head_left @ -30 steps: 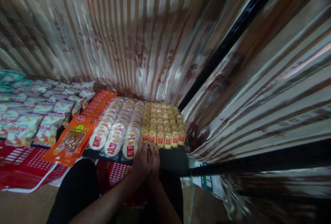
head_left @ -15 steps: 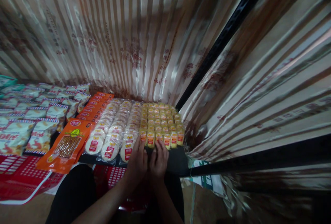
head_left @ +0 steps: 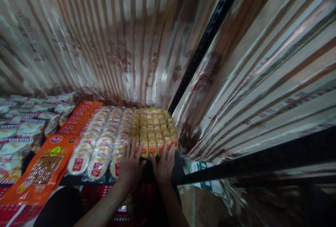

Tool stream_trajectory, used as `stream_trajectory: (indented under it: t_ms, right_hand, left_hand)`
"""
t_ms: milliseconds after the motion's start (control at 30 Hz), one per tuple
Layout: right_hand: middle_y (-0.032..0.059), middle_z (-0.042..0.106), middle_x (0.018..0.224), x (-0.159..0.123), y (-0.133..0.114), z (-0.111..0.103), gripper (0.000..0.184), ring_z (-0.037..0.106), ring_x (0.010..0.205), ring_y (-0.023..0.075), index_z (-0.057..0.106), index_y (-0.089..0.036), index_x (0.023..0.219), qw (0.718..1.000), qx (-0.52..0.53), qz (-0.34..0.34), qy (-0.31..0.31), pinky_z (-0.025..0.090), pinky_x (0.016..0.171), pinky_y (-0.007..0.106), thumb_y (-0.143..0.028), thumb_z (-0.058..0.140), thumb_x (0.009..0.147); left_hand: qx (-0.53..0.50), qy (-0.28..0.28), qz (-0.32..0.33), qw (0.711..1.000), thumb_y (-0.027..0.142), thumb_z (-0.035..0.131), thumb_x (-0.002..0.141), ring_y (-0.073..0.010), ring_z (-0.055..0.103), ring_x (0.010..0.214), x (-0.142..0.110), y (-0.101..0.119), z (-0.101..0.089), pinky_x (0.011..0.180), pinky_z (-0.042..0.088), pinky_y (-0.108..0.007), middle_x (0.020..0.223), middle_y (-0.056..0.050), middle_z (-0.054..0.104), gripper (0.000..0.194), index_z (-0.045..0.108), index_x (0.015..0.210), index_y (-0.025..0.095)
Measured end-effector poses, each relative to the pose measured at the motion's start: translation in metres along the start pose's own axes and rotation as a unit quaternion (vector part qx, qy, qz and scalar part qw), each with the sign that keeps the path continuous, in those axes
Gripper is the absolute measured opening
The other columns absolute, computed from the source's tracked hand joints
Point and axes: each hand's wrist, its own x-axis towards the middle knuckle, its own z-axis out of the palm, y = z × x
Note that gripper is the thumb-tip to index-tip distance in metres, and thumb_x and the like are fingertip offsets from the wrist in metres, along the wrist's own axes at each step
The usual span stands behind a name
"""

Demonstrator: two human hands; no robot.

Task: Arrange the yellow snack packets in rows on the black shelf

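My left hand [head_left: 130, 164] lies flat with fingers spread at the front edge of a dark shelf [head_left: 178, 174], its fingertips on the front of the round white snack packs [head_left: 105, 139] and the first yellow packs. My right hand [head_left: 164, 164] is also flat and open beside it, its fingertips touching the front row of small yellow packs [head_left: 153, 125]. Those yellow packs stand in tight rows reaching back to the striped wall. Neither hand holds anything.
Orange flat packets [head_left: 46, 164] lie in a row left of the white packs, with white-and-red snack bags [head_left: 23, 129] further left. Shiny striped paper [head_left: 126, 38] lines the walls. A black upright post [head_left: 207, 34] rises at the corner. A red crate [head_left: 126, 213] sits below the shelf.
My hands were pressed together at the shelf's front edge; they have parted, spread flat and slid forward against the front packs. The view has shifted right and closer.
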Motion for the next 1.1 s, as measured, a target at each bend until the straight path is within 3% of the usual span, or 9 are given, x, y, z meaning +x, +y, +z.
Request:
stream_trajectory:
  t_ms: [167,533,767,900,1100]
  right_hand:
    - [0.0224,0.013,0.146,-0.001,-0.003,0.004,0.077,0.015,0.133,0.0373,0.024,-0.012,0.140,1.000,0.003,0.011,-0.012,0.029,0.097,0.057,-0.058,0.043,0.081]
    - [0.0218,0.011,0.147,-0.001,-0.005,0.004,0.076,0.013,0.133,0.0381,0.025,-0.010,0.139,1.000,0.000,0.011,-0.006,0.026,0.098,0.056,-0.057,0.040,0.082]
    - [0.0237,0.015,0.145,0.000,-0.007,-0.007,0.068,0.011,0.133,0.0367,0.028,-0.005,0.136,0.998,0.026,-0.001,0.052,0.024,0.099,0.057,-0.052,0.034,0.086]
    - [0.0233,0.021,0.143,-0.011,-0.011,-0.017,0.060,0.016,0.133,0.0339,0.028,-0.006,0.136,0.992,0.077,-0.022,0.095,0.025,0.100,0.056,-0.042,0.037,0.088]
    - [0.0225,0.033,0.137,-0.050,-0.032,-0.037,0.047,0.027,0.129,0.0320,0.036,-0.008,0.130,0.987,0.146,-0.016,0.068,0.028,0.099,0.056,-0.032,0.037,0.089]
  left_hand:
    - [0.025,-0.013,0.007,1.000,0.026,0.053,0.075,-0.0272,0.019,0.135,0.002,-0.001,0.000,0.107,0.024,-0.051,0.145,-0.008,0.029,0.058,0.039,0.132,0.023]
    - [0.030,-0.012,0.020,0.999,0.022,0.051,0.076,-0.0291,0.019,0.135,0.003,0.000,-0.003,0.107,0.023,-0.051,0.145,-0.010,0.027,0.060,0.036,0.134,0.025]
    - [0.056,0.010,0.018,0.998,0.020,0.050,0.078,-0.0297,0.020,0.135,-0.026,-0.010,-0.017,0.105,0.024,-0.052,0.146,-0.010,0.025,0.059,0.034,0.135,0.027]
    - [0.078,0.016,0.019,0.997,0.023,0.050,0.079,-0.0288,0.024,0.133,-0.046,-0.027,-0.020,0.105,0.026,-0.050,0.144,-0.010,0.031,0.056,0.037,0.133,0.025]
    - [0.085,0.043,0.026,0.995,0.030,0.048,0.082,-0.0255,0.031,0.131,-0.050,-0.040,-0.022,0.105,0.026,-0.045,0.139,-0.010,0.040,0.047,0.043,0.129,0.025]
